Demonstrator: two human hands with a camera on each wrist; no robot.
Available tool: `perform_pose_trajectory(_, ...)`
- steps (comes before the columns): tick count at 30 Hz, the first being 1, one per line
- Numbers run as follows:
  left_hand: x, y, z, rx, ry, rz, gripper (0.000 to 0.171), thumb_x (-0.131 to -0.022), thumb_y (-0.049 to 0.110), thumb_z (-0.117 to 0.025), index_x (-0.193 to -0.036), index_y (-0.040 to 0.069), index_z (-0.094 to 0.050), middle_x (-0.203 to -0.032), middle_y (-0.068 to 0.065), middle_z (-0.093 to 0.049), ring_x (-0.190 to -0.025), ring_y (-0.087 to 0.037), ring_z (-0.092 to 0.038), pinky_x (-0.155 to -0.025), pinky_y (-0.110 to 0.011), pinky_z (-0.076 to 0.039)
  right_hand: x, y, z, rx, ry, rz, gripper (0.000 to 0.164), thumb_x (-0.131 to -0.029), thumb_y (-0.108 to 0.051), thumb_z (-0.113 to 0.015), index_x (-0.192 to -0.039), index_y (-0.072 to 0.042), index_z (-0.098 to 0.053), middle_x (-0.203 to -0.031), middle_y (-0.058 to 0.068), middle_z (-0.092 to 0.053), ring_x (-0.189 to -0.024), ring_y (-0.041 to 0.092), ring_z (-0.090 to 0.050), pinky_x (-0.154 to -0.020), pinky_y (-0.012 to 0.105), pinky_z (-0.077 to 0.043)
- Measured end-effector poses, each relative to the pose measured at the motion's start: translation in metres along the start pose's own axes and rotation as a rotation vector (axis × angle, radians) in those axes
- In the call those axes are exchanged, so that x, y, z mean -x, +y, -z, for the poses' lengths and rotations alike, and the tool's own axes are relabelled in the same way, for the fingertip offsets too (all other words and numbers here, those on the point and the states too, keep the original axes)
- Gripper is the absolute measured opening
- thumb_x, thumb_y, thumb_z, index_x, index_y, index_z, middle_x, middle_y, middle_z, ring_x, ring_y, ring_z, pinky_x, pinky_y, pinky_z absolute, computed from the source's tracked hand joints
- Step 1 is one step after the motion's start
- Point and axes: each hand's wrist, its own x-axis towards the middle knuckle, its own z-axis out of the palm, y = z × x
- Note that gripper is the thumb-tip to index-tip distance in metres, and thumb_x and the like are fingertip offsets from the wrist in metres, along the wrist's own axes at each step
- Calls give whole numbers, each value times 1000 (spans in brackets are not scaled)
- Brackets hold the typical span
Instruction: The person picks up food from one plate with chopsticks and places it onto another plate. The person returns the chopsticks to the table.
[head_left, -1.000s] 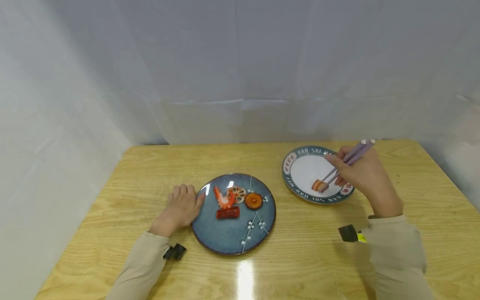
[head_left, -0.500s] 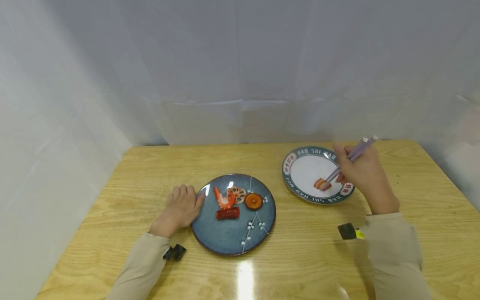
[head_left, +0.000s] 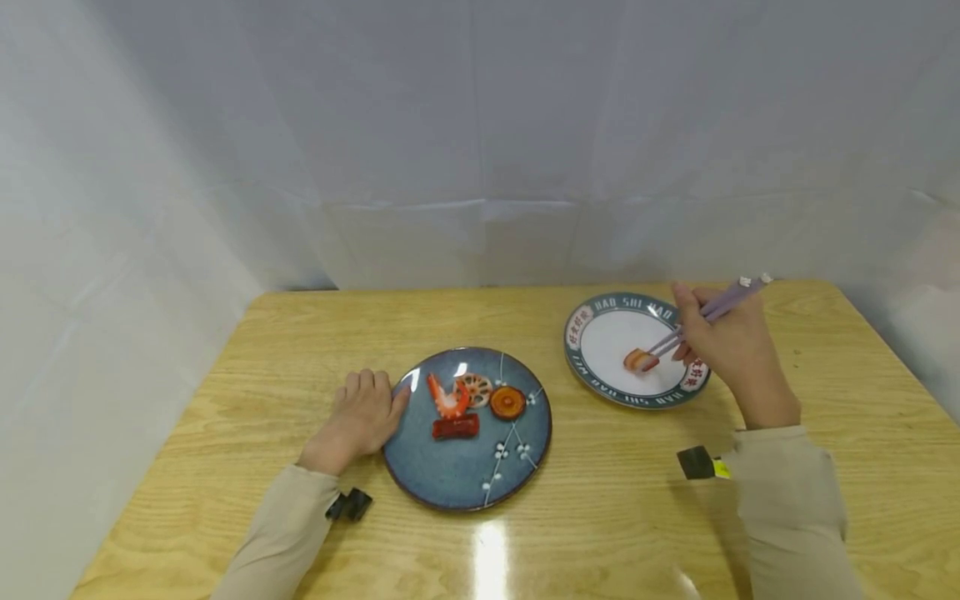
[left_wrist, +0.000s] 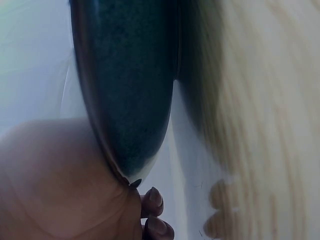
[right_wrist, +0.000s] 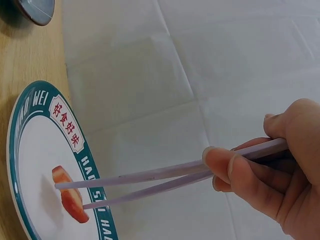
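My right hand (head_left: pixel 723 346) grips a pair of lavender chopsticks (right_wrist: pixel 155 175). Their tips pinch a slice of pork belly (right_wrist: pixel 71 196), red at its ends and pale in the middle. It hangs close over the white, green-rimmed plate (head_left: pixel 615 337), casting a shadow on it. At the blue plate (head_left: pixel 450 475), my left hand (head_left: pixel 358 417) holds the left rim, thumb over the edge; in the left wrist view two fingertips (left_wrist: pixel 156 197) show below that rim. On this plate lie a shrimp (head_left: pixel 450 400), a lotus root slice (head_left: pixel 475 389), a round mushroom cap (head_left: pixel 507 402) and a dark red rib-like piece (head_left: pixel 455 427).
Both plates stand on a wooden table (head_left: pixel 600 517), the green-rimmed one farther back and to the right. A pale cloth (head_left: pixel 480 150) hangs behind the table's back edge. Black wrist devices (head_left: pixel 696 462) stick out from both sleeves.
The chopstick tips have closed from either side of the pork belly slice, which has turned and risen slightly. My right hand has shifted a little to the right; my left hand stays put.
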Motion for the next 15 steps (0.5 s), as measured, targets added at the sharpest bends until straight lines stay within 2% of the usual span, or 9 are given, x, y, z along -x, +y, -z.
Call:
perform_pose_trajectory(8,0,0,0,-2,-20,8,37,-104,29,-34,-91,-4,-42,-89,-18,-39,-88,-37,-38,-73,-47,-32,1,-4,0,-50,23,25,50,-102,-33,-46,-82,10,-65,-54,12,-61,-41,13,-60,-41,26,-48)
perform_pose_trajectory(15,0,-1,-1,-2,2,-1,37,-104,28,-35,-91,-5,-43,-88,-19,-40,-88,-39,-39,-74,-48,-33,1,-8,-1,-73,44,55,49,-101,-30,-49,-78,10,-66,-52,11,-61,-40,13,-59,-39,26,-48)
